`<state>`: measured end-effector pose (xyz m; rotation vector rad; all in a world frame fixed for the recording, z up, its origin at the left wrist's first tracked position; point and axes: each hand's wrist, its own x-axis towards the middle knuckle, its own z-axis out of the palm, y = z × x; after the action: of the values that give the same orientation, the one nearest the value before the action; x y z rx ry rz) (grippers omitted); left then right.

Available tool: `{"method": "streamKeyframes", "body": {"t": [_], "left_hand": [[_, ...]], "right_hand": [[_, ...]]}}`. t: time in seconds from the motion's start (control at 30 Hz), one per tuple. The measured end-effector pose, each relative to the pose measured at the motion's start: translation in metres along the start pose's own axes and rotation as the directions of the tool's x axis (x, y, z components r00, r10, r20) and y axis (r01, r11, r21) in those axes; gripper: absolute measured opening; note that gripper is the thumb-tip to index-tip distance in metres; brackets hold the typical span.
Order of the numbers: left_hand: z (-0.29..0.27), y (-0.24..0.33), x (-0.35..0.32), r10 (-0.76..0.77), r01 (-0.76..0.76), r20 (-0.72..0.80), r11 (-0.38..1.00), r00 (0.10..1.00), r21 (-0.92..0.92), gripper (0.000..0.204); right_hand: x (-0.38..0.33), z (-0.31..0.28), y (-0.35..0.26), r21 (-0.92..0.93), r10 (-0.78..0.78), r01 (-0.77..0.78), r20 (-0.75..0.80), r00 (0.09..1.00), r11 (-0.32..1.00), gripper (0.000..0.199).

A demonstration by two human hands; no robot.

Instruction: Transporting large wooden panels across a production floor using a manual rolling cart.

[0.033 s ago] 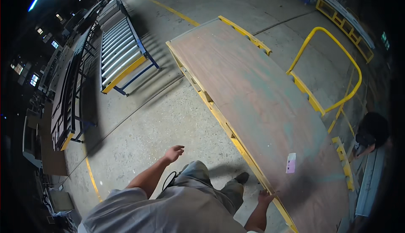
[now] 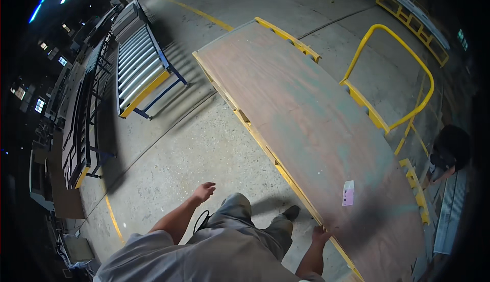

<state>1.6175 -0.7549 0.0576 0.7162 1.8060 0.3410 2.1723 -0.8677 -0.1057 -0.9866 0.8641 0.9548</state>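
Left hand (image 2: 205, 192): loose, empty, lower middle | Right hand (image 2: 320, 235): on yellow edge (image 2: 297, 189), can't tell how tight | Big board (image 2: 306, 123): middle to lower right | I'd say touch gently, mind pinched fingers

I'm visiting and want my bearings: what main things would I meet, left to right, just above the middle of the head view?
A long dark frame, the roller conveyor, the wooden board, then the yellow tubular hoop.

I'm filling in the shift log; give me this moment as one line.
Left hand: empty; right hand: at wooden panel's near edge; on panel: pink-and-white slip; beyond panel: yellow tube handle
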Motion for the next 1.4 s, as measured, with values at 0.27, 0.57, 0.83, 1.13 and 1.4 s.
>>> {"method": "streamKeyframes", "body": {"t": [0.27,0.57,0.83,1.13,1.4], "left_hand": [[0.031,-0.008,-0.068,-0.165,0.060,0.130,0.812,0.978,0.580,0.038],[0.112,0.102,-0.010,-0.042,0.055,0.266,0.998,0.963,-0.040,0.047],[0.141,0.198,0.044,0.251,0.136,0.328,0.566,0.911,-0.813,0.080],[0.178,0.237,0.073,0.229,-0.094,0.066,0.624,0.971,-0.776,0.017],[0.179,0.265,-0.045,0.194,-0.145,-0.025,0.639,0.981,-0.756,0.015]], "right_hand": [[0.049,0.008,-0.014,0.156,-0.245,0.200,0.370,0.896,0.967,0.045],[-0.008,0.013,-0.045,0.088,-0.258,0.245,0.447,0.857,0.965,0.049],[-0.146,0.015,-0.048,-0.183,-0.405,0.472,0.310,0.860,0.863,0.042],[-0.140,-0.054,-0.098,-0.003,-0.036,0.367,0.996,-0.083,-0.930,0.050],[-0.191,-0.031,-0.150,-0.438,-0.728,0.820,0.685,0.038,-0.369,0.039]]}}
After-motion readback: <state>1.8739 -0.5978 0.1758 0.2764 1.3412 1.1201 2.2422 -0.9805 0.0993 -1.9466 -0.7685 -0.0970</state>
